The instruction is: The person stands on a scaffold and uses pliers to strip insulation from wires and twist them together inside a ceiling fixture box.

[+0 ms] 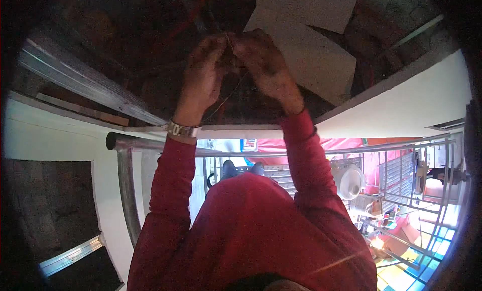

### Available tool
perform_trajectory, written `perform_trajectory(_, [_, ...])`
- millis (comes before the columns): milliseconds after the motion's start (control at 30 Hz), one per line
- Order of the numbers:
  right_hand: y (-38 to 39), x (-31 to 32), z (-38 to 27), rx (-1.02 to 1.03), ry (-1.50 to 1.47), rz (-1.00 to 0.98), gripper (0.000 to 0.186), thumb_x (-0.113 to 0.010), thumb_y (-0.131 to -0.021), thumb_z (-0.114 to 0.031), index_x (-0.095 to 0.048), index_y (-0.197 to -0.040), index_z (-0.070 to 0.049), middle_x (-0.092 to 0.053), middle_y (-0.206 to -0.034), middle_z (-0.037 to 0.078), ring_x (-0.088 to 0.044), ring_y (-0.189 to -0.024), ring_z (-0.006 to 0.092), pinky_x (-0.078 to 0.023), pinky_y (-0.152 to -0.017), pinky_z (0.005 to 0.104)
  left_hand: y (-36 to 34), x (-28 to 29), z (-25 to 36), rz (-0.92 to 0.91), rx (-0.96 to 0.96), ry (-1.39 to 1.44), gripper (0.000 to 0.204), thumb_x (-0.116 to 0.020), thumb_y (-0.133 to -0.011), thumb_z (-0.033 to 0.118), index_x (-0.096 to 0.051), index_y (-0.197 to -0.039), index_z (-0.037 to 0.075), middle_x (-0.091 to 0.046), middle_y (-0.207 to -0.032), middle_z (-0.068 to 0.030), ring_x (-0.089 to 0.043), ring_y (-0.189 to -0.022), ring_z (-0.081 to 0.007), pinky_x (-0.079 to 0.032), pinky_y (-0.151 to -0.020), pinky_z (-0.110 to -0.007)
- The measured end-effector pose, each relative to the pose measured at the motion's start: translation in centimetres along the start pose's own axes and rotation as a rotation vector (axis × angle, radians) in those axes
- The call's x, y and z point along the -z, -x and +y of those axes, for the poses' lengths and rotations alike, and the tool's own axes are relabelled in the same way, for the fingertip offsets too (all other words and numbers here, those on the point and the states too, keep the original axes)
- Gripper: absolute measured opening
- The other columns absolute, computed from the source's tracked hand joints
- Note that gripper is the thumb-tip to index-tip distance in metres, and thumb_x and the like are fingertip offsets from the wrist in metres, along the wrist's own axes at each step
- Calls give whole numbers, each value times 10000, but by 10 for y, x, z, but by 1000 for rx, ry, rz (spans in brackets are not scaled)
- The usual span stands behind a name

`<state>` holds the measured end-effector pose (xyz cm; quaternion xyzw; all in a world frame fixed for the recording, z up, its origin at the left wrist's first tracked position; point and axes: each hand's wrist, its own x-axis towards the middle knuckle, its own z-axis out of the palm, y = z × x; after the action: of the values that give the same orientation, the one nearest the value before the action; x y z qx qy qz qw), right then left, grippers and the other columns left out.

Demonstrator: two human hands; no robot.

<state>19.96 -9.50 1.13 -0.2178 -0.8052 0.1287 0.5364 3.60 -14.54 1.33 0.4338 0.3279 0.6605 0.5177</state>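
Note:
Both my arms, in red sleeves, reach up into a dark ceiling opening. My left hand (205, 70), with a metal-banded watch (183, 130) on its wrist, is closed with its fingertips pinched together. My right hand (265, 62) meets it from the other side, its fingers closed too. A thin pale wire (228, 97) shows between the fingertips, and a loose length of it hangs below the hands. The dim light hides the exact grip.
A ribbed metal channel (93, 82) runs along the opening's left side. Pale boards (311, 55) lie beyond my right hand. White ceiling panels (396, 102) edge the opening. Below are a scaffold rail (128, 180), a perforated platform (281, 175) under my feet and a white round container (350, 183).

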Motion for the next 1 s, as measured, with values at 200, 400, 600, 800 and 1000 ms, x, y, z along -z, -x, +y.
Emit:
perform_trajectory(200, [60,6,76,-70,708,-352,350,-576,-1008,-345,-695,-1252,-125,-714,-1136,160,-699,-1024,329,-536,-947,425,9,32,14,-61,-53,221,232,-588,-1048,221,-687,-1180,57,-731,-1022,-88,-659,-784,-161,-523,-680,-327])
perform_trajectory(400, [105,-56,103,-423,565,-899,364,-595,-1000,-336,-670,-1282,-119,-703,-1168,161,-689,-1048,326,-541,-944,432,31,26,3,0,-43,458,209,-623,-1029,201,-690,-1162,54,-697,-891,-69,-541,-659,-102,-429,-590,-270])
perform_trajectory(600, [71,-116,95,-439,522,-1098,391,-616,-991,-325,-640,-1318,-111,-689,-1207,163,-677,-1076,322,-547,-940,440,31,31,-7,56,-117,325,175,-637,-1021,177,-708,-1112,45,-644,-795,-25,-445,-583,-65,-361,-552,-248])
perform_trajectory(800, [54,-147,104,-458,499,-1129,428,-638,-982,-314,-611,-1354,-104,-675,-1246,165,-665,-1104,319,-554,-936,449,30,43,-9,52,-105,280,200,-659,-1018,227,-712,-1127,67,-565,-711,16,-405,-547,-40,-311,-498,-219])
perform_trajectory(1000, [54,-92,76,-488,209,-987,472,-660,-973,-303,-581,-1390,-96,-661,-1285,166,-653,-1133,315,-560,-932,457,31,36,5,126,-1,112,268,-675,-1013,262,-687,-1228,103,-564,-717,42,-395,-563,-6,-289,-482,-193])
